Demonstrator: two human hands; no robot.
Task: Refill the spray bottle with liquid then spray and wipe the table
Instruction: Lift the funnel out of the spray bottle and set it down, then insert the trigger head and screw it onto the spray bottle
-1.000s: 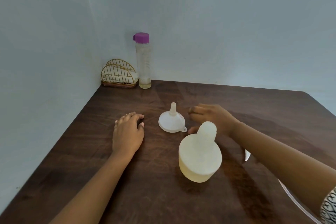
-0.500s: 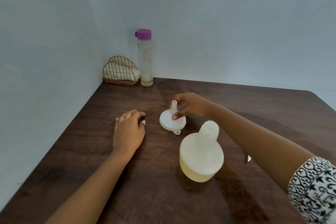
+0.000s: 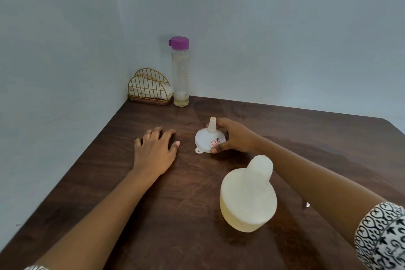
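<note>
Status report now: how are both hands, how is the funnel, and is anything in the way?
Left hand flat on table, holding nothing. Right hand grips funnel, spout up. Jug of yellowish liquid stands nearer, apart from funnel.

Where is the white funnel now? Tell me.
In the head view the white funnel is at centre, spout up, gripped by the right hand, just right of the left hand and beyond the pale jug.

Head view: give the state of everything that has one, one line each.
Funnel: inverted, spout up, gripped by right hand.
Left hand: flat on table, holding nothing.
White jug: upright, pale yellowish liquid inside.
Purple-capped bottle: upright, cap on, nearly empty.
Wire holder: holds white cloth.
</note>
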